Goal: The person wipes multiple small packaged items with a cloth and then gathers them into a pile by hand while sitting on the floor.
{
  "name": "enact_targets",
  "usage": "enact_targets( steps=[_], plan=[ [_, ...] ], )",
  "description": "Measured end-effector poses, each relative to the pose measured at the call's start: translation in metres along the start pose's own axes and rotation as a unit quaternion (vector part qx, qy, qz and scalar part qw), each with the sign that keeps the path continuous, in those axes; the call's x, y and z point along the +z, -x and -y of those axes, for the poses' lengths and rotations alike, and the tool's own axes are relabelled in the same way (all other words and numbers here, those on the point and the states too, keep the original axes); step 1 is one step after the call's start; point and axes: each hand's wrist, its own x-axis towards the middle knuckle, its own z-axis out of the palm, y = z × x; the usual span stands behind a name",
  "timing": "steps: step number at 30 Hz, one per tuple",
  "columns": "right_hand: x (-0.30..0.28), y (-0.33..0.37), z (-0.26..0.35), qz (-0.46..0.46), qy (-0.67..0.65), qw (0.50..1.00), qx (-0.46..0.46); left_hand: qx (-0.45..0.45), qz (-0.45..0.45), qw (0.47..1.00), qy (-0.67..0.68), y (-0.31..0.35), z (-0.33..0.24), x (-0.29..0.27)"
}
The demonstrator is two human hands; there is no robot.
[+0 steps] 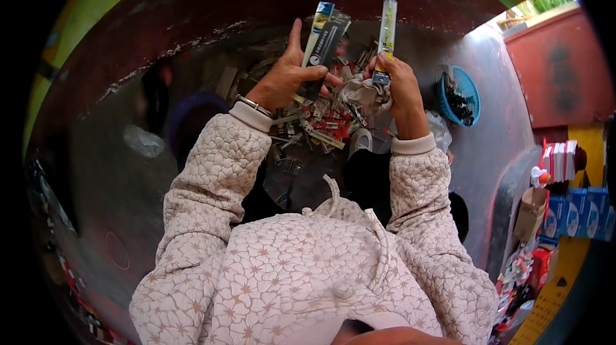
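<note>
My left hand (282,82) grips a small stack of slim flat packets, its thumb laid across the front and its index finger pointing up. A black packet (328,46) with pale print lies in front, and a pale one with a blue top (317,27) shows behind it. Between the thumb and fingers of my right hand (404,91) stands a long, narrow packet (387,27), clear and yellowish with a dark lower end. A crumpled greyish cloth (360,93) hangs at the same hand, apparently tucked under its fingers. The two hands are apart.
Below the hands, a heap of similar slim packets (324,130) spreads over the floor. A blue plastic basket (467,91) with dark items stands to the right. At left are a dark purple tub (183,114) and a clear plastic bag (144,141). Blue boxes (577,213) sit far right.
</note>
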Motion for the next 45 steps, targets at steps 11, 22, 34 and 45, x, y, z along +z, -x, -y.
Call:
enact_targets(
  steps=[11,22,34,45],
  plan=[
    [0.012,0.014,0.005,0.156,0.153,0.976,-0.006,-0.188,-0.188,0.865,0.425,-0.009,0.042,-0.03],
    [0.03,0.022,-0.005,0.209,0.158,0.962,0.074,-0.094,-0.058,0.927,0.357,-0.011,0.022,-0.009],
    [0.031,0.022,-0.024,0.228,0.213,0.947,0.082,-0.1,-0.255,0.955,0.116,-0.015,0.033,-0.011],
    [0.01,0.01,-0.015,-0.016,0.116,0.993,-0.015,-0.094,-0.311,0.938,0.12,-0.022,0.037,-0.021]
  ],
)
